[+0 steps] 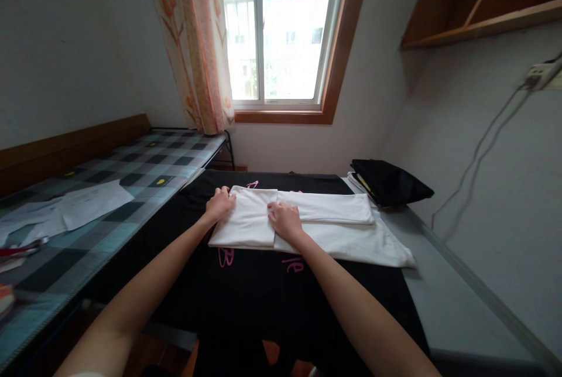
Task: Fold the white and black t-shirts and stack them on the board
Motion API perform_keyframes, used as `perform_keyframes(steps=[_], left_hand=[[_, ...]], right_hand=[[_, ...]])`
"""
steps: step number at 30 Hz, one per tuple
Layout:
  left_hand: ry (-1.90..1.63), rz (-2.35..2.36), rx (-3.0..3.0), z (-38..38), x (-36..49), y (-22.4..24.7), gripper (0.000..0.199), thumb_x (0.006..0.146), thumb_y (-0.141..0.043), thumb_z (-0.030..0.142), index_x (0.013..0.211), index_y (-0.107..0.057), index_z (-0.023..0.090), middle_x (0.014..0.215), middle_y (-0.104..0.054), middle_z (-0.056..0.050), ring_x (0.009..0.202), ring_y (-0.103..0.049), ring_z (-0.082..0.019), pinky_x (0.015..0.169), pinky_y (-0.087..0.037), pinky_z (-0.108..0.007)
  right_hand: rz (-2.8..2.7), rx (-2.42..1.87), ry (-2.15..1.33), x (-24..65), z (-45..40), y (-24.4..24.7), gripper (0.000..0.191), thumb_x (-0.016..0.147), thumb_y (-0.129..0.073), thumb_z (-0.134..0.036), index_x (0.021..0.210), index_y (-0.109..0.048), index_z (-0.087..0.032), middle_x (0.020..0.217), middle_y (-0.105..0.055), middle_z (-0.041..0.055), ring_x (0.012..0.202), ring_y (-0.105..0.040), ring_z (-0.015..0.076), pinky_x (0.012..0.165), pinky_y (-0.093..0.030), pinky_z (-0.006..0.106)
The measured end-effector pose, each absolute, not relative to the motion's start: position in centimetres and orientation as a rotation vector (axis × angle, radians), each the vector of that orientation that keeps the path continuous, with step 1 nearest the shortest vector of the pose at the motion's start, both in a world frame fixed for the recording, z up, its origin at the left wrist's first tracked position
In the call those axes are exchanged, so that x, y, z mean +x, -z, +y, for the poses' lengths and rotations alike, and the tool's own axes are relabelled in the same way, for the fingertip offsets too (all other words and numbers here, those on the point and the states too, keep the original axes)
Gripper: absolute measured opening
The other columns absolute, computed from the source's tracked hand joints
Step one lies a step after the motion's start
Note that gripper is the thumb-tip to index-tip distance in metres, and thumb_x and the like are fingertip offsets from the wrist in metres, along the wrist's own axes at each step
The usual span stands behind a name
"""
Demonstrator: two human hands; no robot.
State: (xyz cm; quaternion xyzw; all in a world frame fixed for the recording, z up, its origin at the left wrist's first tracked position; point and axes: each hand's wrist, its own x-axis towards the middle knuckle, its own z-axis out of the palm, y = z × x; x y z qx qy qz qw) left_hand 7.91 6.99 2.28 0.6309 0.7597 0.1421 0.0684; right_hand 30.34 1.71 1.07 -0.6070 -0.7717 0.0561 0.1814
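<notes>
A white shirt (333, 239) lies partly folded on a black cloth (263, 301) with pink lettering. Its left end is doubled over into a flat, squarish flap, and a long narrow strip runs along the top on the right. My left hand (220, 204) grips the shirt's left edge near the upper corner, fingers curled. Closer to the middle, my right hand (285, 219) has its bent fingers closed at the free edge of the flap, touching the fabric. Its fingertips are partly hidden.
A black bag-like item (390, 182) rests at the table's far right, by the wall. On the left is a bed with a checked cover (153, 157) and white papers (92, 204). A curtain (193, 43) hangs beside the window (290, 26). A wooden shelf (483, 28) juts out above right.
</notes>
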Motion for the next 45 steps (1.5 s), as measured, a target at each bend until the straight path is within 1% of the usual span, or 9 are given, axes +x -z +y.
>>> perform_keyframes(steps=[4, 10, 25, 28, 32, 35, 39, 42, 45], left_hand=[[-0.278, 2.179, 1.767, 8.6, 7.2, -2.8, 0.049, 0.093, -0.034, 0.052, 0.115, -0.059, 0.017, 0.123, -0.065, -0.016, 0.116, -0.06, -0.032, 0.089, -0.047, -0.038], [-0.335, 2.319, 1.835, 7.5, 9.0, -2.9, 0.044, 0.096, -0.029, 0.042, 0.123, -0.05, 0.014, 0.117, -0.067, -0.021, 0.11, -0.063, -0.035, 0.085, -0.048, -0.042], [-0.344, 2.41, 1.955, 8.7, 7.7, -3.1, 0.04, 0.099, -0.028, 0.038, 0.127, -0.047, 0.016, 0.107, -0.069, -0.019, 0.103, -0.066, -0.031, 0.084, -0.047, -0.039], [-0.378, 2.408, 2.078, 8.4, 8.2, -2.5, 0.041, 0.097, -0.033, 0.029, 0.135, -0.043, 0.016, 0.121, -0.063, -0.02, 0.11, -0.062, -0.031, 0.091, -0.045, -0.042], [-0.59, 2.126, 2.499, 7.3, 10.5, -1.8, 0.042, 0.095, -0.038, 0.029, 0.134, -0.05, 0.022, 0.145, -0.044, -0.015, 0.134, -0.041, -0.03, 0.109, -0.031, -0.046], [-0.511, 1.771, 2.615, 6.3, 13.1, -1.1, 0.043, 0.097, -0.034, 0.038, 0.133, -0.054, 0.025, 0.15, -0.041, -0.01, 0.14, -0.034, -0.027, 0.112, -0.026, -0.047], [-0.356, 1.623, 2.644, 4.9, 15.6, 0.3, 0.051, 0.098, -0.03, 0.046, 0.144, -0.042, 0.028, 0.154, -0.037, -0.009, 0.144, -0.027, -0.026, 0.115, -0.018, -0.05], [-0.356, 1.655, 2.674, 4.3, 16.1, 0.7, 0.054, 0.097, -0.031, 0.05, 0.146, -0.04, 0.03, 0.156, -0.033, -0.009, 0.146, -0.024, -0.025, 0.116, -0.014, -0.049], [-0.353, 1.657, 2.671, 4.2, 16.0, 0.6, 0.055, 0.097, -0.03, 0.051, 0.146, -0.04, 0.031, 0.156, -0.033, -0.008, 0.145, -0.025, -0.025, 0.117, -0.015, -0.048]], right_hand=[[-2.165, -1.687, -0.141, 30.3, 1.7, -0.7, 0.029, 0.092, -0.046, -0.028, 0.114, -0.064, -0.025, 0.104, -0.067, 0.0077, 0.1, -0.058, 0.0233, 0.087, -0.032, 0.036], [-2.167, -1.637, -0.142, 30.5, 1.9, -0.4, 0.028, 0.091, -0.047, -0.028, 0.112, -0.065, -0.025, 0.105, -0.068, 0.0068, 0.1, -0.058, 0.0226, 0.088, -0.032, 0.035], [-2.184, -1.622, -0.164, 28.3, 4.5, -0.4, 0.034, 0.095, -0.044, -0.029, 0.124, -0.06, -0.027, 0.109, -0.065, 0.0075, 0.104, -0.057, 0.0228, 0.093, -0.033, 0.036], [-2.114, -1.628, -0.152, 28.3, 4.6, -0.5, 0.04, 0.097, -0.041, -0.034, 0.134, -0.052, -0.024, 0.117, -0.062, 0.0091, 0.108, -0.054, 0.0226, 0.095, -0.034, 0.035], [-2.048, -1.666, -0.095, 29.3, 4.4, -0.5, 0.051, 0.097, -0.038, -0.047, 0.142, -0.045, -0.023, 0.13, -0.054, 0.0114, 0.119, -0.047, 0.0239, 0.1, -0.033, 0.035], [-2.153, -1.679, -0.065, 31.1, 4.3, -0.3, 0.064, 0.097, -0.03, -0.058, 0.149, -0.036, -0.022, 0.144, -0.045, 0.013, 0.134, -0.036, 0.0262, 0.107, -0.027, 0.04], [-2.299, -1.759, -0.08, 35.2, 3.9, 0.1, 0.062, 0.097, -0.021, -0.06, 0.148, -0.039, -0.028, 0.156, -0.033, 0.0084, 0.144, -0.023, 0.025, 0.114, -0.018, 0.046], [-2.323, -1.843, -0.075, 39.5, 3.6, 0.1, 0.06, 0.098, -0.022, -0.058, 0.148, -0.039, -0.03, 0.158, -0.029, 0.0054, 0.145, -0.021, 0.0258, 0.114, -0.018, 0.046], [-2.271, -2.004, -0.06, 44.2, 3.3, 0.0, 0.061, 0.098, -0.024, -0.057, 0.15, -0.037, -0.027, 0.158, -0.03, 0.0079, 0.145, -0.021, 0.0287, 0.114, -0.02, 0.047]])
